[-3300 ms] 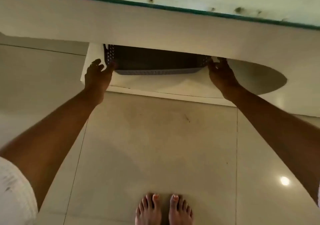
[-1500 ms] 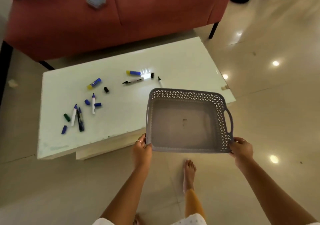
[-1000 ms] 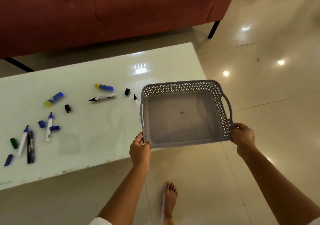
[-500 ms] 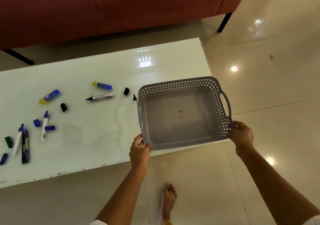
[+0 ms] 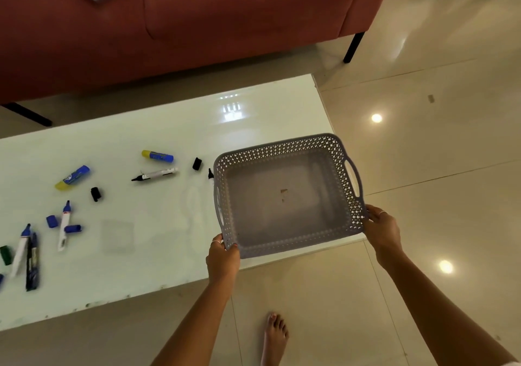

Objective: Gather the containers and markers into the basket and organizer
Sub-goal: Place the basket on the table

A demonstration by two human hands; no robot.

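Glossy white table (image 5: 158, 253) stood before a red sofa (image 5: 197, 27). Over its right end hung the empty grey basket (image 5: 284, 196), left hand (image 5: 222, 255) and right hand (image 5: 382, 230) each gripping a near corner. It looked light, stiff plastic, best held by its rim or side handles. Markers (image 5: 155, 174) and loose caps (image 5: 95, 193) lay scattered leftward, one marker just beside the basket.
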